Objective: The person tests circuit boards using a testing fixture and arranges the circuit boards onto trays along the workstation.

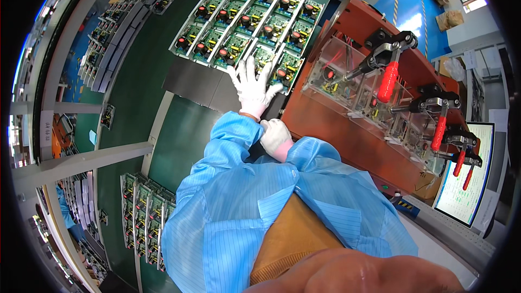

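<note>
My left hand (252, 87), in a white glove, stretches out with fingers spread just above the near edge of a tray of green circuit boards (247, 19), its fingertips over the nearest boards. It holds nothing. My right hand (275, 137), also gloved, is curled into a loose fist close to my body, beside the edge of the red test fixture (331, 125); nothing shows in it. Blue coat sleeves cover both forearms.
The red fixture holds clear covers and red-handled toggle clamps (388, 78). A monitor (465, 176) stands at the right. A dark grey pad (195, 81) lies on the green conveyor. More board trays (144, 217) sit lower left and several others far left.
</note>
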